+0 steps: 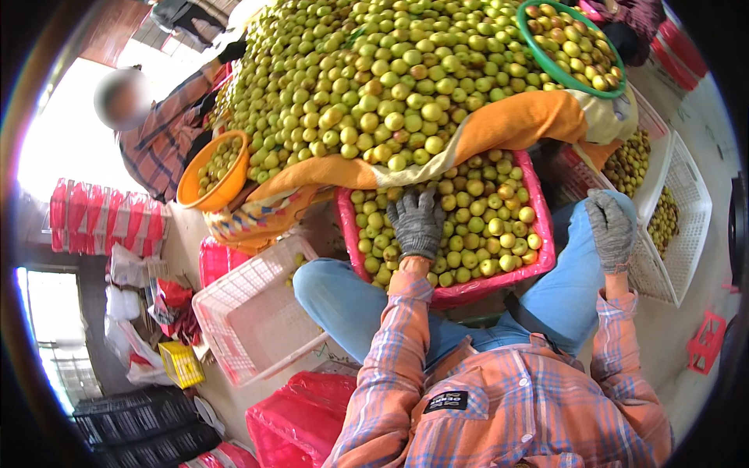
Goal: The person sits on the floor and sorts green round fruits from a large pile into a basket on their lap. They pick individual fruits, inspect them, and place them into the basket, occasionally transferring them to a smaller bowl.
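Note:
My left hand [416, 225], in a grey knitted glove, lies palm down on the fruit in a crate lined with pink plastic [541, 225]. Its fingers are spread over the small round yellow-green fruit [468, 225], with nothing seen gripped. On my right knee, over the blue jeans [562, 292], rests my gloved right hand [610, 231]; I see nothing in it. The crate stands between my legs. Beyond it rises a large heap of the same fruit [374, 93], edged by a rolled orange and cream blanket [521, 126].
An orange basin [235, 175] and a green basin [524, 35] hold fruit at the heap's sides. White plastic crates stand left [210, 327] and right [693, 193] of me. Pink-wrapped crates [298, 409] are near my left side. A person in a plaid shirt [158, 140] sits at left.

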{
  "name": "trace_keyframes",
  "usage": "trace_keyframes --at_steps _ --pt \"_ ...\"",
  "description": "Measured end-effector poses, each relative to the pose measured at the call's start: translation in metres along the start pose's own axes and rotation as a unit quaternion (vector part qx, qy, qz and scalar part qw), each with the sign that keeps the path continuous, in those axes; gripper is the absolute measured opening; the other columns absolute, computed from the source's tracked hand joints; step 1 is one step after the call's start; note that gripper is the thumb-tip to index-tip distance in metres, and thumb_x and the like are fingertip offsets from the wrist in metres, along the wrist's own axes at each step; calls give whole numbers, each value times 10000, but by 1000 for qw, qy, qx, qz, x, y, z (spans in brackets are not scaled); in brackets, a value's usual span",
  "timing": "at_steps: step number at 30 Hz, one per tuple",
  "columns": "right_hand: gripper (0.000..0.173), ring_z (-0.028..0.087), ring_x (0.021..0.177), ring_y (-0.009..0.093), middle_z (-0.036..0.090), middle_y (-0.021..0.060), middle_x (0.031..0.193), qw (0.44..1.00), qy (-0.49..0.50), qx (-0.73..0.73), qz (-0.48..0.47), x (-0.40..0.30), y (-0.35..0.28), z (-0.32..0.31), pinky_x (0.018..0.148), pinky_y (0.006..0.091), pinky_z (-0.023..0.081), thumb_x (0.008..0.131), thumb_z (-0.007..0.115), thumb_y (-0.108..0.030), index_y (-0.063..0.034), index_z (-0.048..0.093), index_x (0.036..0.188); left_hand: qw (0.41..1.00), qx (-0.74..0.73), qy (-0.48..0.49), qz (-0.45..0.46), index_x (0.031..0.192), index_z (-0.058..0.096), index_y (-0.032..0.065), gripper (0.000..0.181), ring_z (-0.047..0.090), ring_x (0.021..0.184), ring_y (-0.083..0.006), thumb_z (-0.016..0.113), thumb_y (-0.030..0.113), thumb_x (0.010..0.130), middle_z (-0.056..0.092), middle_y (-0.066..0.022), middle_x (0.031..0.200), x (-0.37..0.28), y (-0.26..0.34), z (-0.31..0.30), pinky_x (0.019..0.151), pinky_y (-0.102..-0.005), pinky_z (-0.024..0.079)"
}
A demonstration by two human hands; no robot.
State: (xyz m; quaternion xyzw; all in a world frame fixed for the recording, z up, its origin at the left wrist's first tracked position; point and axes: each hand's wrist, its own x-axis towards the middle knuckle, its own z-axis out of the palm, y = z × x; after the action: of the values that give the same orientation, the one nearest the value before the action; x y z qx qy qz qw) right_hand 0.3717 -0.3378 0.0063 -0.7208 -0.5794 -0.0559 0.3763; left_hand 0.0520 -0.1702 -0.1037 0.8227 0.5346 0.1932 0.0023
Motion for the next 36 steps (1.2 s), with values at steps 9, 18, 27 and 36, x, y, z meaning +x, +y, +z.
trace_keyframes --at_steps 9,18,27,36 --pt "175 665 941 238 700 120 1003 999 -19 -26 32 -6 3 2 861 340 526 873 667 -78 -11 690 1033 996 78 41 24 1135 623 107 321 525 1119 -356 569 292 879 606 -135 1166 26 -46 11 1072 -579 293" --pt "159 675 883 241 707 124 954 999 -13 -10 42 -2 -6 8 820 335 530 851 661 -35 -3 682 1005 993 97 -54 -44 1290 551 158 462 391 1334 -326 510 431 919 500 -100 1382 25 -63 1 1047 -712 197" --pt "221 652 947 316 690 121 1032 993 -113 -21 11 -10 -4 29 839 402 520 879 621 -140 -78 668 1086 974 -84 -168 -127 1466 377 219 541 225 1449 -269 402 423 965 325 -65 1543 23 -122 -27 1118 -604 176" --pt "482 525 1181 358 536 181 1287 969 -240 17 -54 -4 -18 134 991 425 458 824 658 -165 -146 566 1296 968 14 -183 -171 1531 229 195 692 125 1482 -294 468 428 924 160 -77 1606 6 -116 -13 1138 -602 162"
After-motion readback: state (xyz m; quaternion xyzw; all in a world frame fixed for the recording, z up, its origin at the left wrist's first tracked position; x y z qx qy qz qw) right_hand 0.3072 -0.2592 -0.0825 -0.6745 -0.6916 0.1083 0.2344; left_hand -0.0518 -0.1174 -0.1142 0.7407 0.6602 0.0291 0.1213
